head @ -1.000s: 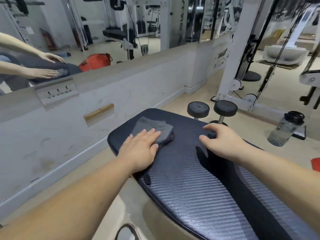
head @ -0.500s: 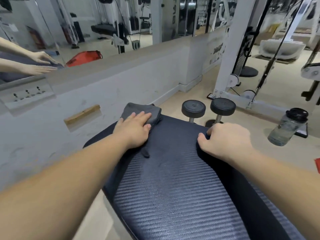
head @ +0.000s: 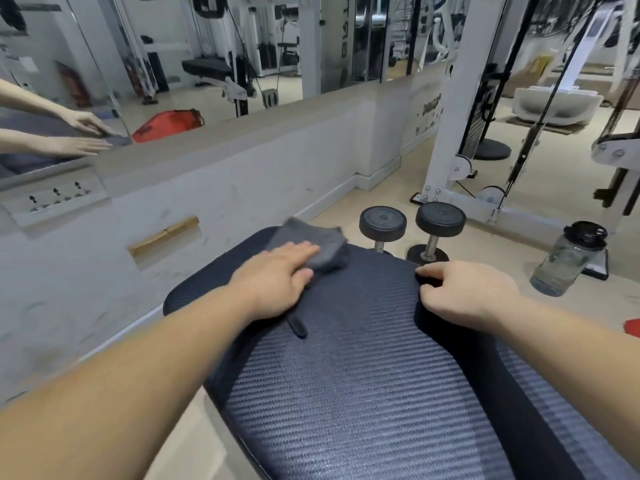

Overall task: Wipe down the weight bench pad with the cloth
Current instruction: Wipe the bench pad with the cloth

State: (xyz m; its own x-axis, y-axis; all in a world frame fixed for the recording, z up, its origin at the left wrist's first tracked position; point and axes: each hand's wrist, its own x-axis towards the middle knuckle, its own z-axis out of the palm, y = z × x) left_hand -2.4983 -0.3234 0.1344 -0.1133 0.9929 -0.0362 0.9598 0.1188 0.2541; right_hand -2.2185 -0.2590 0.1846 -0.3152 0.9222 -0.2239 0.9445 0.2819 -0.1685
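Observation:
The dark blue ribbed bench pad (head: 346, 393) fills the lower middle of the head view. A folded grey cloth (head: 318, 242) lies at the pad's far end, partly over the edge. My left hand (head: 277, 278) presses flat on the cloth's near part with straight fingers. My right hand (head: 464, 292) grips the pad's far right edge, its fingers curled over the side. A small dark strap (head: 298, 327) pokes out on the pad below my left wrist.
Two black dumbbells (head: 412, 225) stand on the floor just past the pad. A clear water bottle (head: 571, 258) stands to the right. A low white wall (head: 207, 188) with a mirror above runs along the left. A white cable machine frame (head: 460, 133) rises behind.
My left hand slid the cloth from the pad's far left corner toward the right along the far end. My right hand kept its hold on the right edge.

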